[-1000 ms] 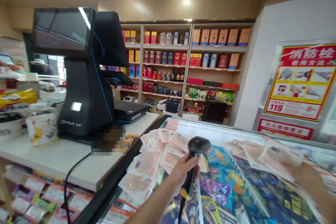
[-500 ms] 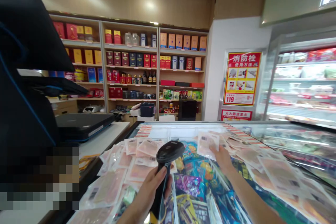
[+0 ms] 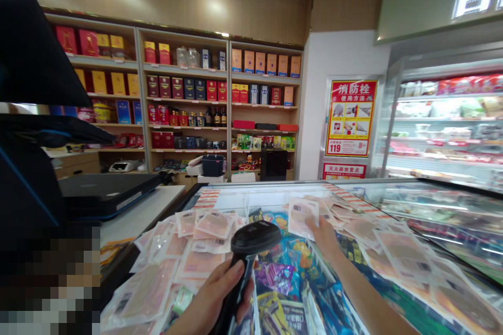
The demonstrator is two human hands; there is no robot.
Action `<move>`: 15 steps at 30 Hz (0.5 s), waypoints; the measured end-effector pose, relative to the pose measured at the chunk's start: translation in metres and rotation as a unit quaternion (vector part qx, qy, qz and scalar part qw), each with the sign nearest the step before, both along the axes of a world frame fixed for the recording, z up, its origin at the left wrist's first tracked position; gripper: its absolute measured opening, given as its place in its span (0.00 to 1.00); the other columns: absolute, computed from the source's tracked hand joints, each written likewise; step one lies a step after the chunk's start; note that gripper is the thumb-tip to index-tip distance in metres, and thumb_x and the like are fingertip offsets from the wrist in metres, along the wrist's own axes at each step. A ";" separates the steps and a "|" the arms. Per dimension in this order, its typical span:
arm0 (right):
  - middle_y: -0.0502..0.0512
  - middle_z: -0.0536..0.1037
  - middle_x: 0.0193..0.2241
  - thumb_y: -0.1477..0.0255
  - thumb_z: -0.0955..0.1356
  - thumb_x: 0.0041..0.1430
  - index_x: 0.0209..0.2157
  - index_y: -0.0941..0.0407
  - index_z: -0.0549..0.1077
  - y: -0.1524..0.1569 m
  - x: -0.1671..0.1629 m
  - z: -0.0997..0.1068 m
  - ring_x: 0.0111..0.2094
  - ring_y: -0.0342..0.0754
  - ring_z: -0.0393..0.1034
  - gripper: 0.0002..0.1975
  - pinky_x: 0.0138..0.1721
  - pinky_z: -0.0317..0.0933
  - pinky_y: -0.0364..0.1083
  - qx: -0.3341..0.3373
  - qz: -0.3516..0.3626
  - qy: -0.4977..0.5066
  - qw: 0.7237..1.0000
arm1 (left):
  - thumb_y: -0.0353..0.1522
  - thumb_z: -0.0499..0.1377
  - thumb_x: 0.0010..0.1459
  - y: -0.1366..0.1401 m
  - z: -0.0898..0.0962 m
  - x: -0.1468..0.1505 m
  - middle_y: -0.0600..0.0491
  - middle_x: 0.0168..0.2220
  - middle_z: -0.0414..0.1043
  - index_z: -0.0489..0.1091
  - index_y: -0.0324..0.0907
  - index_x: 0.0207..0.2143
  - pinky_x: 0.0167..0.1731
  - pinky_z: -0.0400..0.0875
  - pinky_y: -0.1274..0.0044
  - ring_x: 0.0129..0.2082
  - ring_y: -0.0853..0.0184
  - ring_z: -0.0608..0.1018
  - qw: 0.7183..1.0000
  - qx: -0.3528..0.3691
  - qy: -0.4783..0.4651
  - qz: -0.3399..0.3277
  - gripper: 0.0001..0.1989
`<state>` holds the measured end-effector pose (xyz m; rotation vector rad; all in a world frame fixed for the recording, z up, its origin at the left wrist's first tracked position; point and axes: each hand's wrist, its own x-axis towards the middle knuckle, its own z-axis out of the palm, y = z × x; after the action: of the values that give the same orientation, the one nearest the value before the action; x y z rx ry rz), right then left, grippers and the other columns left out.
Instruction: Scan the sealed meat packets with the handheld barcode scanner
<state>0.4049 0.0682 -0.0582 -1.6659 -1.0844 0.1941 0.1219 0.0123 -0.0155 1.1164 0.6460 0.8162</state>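
My left hand (image 3: 222,293) is wrapped round the handle of a black barcode scanner (image 3: 255,238), whose head points toward the right. A flat, clear packet with a barcode label (image 3: 302,215) is pinched in my right hand (image 3: 323,235), held up over the freezer. To the left, several similar flat packets (image 3: 210,224) lie overlapping on the glass top. More such packets (image 3: 408,256) spread along the right side. Between the two groups, colourful ice-cream wrappers (image 3: 279,275) show inside the freezer below.
At the left stand a black checkout terminal (image 3: 31,63) and a flat black device (image 3: 110,191) on a white counter (image 3: 139,220). Shelves of boxed goods (image 3: 186,89) line the back wall. A red sign (image 3: 351,118) and a lit display fridge (image 3: 448,120) are to the right.
The view has turned slightly right, shifting the surroundings leftward. The scanner in my left hand sits a little lower. My right hand still grips the same packet.
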 end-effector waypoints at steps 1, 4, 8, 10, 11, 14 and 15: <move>0.57 0.75 0.30 0.65 0.59 0.44 0.35 0.60 0.68 -0.001 0.000 0.000 0.33 0.51 0.68 0.18 0.32 0.60 0.44 0.000 0.000 0.004 1.000 | 0.45 0.55 0.42 -0.001 0.001 0.000 0.55 0.17 0.62 0.64 0.39 0.30 0.14 0.52 0.83 0.13 0.77 0.62 1.000 -0.009 0.002 -0.004 0.19; 0.57 0.75 0.31 0.66 0.59 0.44 0.36 0.60 0.68 -0.001 0.000 -0.001 0.33 0.51 0.68 0.18 0.32 0.60 0.44 -0.005 -0.001 0.016 1.000 | 0.44 0.55 0.43 -0.001 0.005 -0.004 0.56 0.17 0.62 0.64 0.40 0.31 0.15 0.52 0.83 0.13 0.77 0.63 1.000 -0.008 -0.002 -0.008 0.18; 0.57 0.75 0.32 0.68 0.59 0.43 0.36 0.60 0.68 0.006 -0.006 -0.009 0.33 0.51 0.68 0.17 0.33 0.59 0.45 -0.029 0.023 0.012 0.999 | 0.44 0.55 0.43 0.011 0.013 -0.014 0.57 0.17 0.63 0.63 0.40 0.34 0.14 0.54 0.83 0.13 0.76 0.64 0.998 -0.008 0.017 0.058 0.19; 0.57 0.75 0.32 0.69 0.60 0.42 0.35 0.60 0.68 0.013 -0.016 -0.012 0.34 0.52 0.68 0.17 0.35 0.59 0.46 -0.034 0.042 -0.008 0.999 | 0.44 0.55 0.42 0.018 0.017 -0.021 0.58 0.17 0.63 0.63 0.40 0.33 0.14 0.54 0.83 0.13 0.76 0.64 0.994 -0.012 0.026 0.102 0.19; 0.56 0.75 0.32 0.70 0.60 0.41 0.36 0.60 0.68 0.017 -0.023 -0.013 0.35 0.51 0.67 0.17 0.36 0.59 0.46 -0.033 0.051 -0.014 0.998 | 0.44 0.56 0.41 0.021 0.019 -0.025 0.58 0.17 0.63 0.63 0.40 0.32 0.13 0.54 0.83 0.13 0.76 0.64 0.992 -0.012 0.030 0.121 0.19; 0.56 0.74 0.35 0.72 0.61 0.41 0.40 0.60 0.65 0.028 -0.050 -0.013 0.36 0.50 0.67 0.20 0.37 0.59 0.46 -0.017 0.094 0.002 0.995 | 0.44 0.56 0.40 0.028 0.024 -0.034 0.58 0.16 0.63 0.63 0.39 0.27 0.13 0.55 0.84 0.12 0.76 0.64 0.984 0.001 0.041 0.172 0.17; 0.55 0.74 0.36 0.72 0.61 0.41 0.42 0.59 0.63 0.032 -0.060 -0.012 0.36 0.50 0.67 0.22 0.37 0.59 0.46 -0.010 0.114 0.012 0.993 | 0.43 0.56 0.41 0.030 0.025 -0.036 0.58 0.16 0.63 0.63 0.39 0.26 0.13 0.56 0.84 0.12 0.76 0.64 0.981 0.010 0.047 0.189 0.16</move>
<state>0.3446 0.1001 -0.0697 -1.5506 -1.2575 0.3730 0.0855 0.0423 0.0094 1.0683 0.9496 1.1004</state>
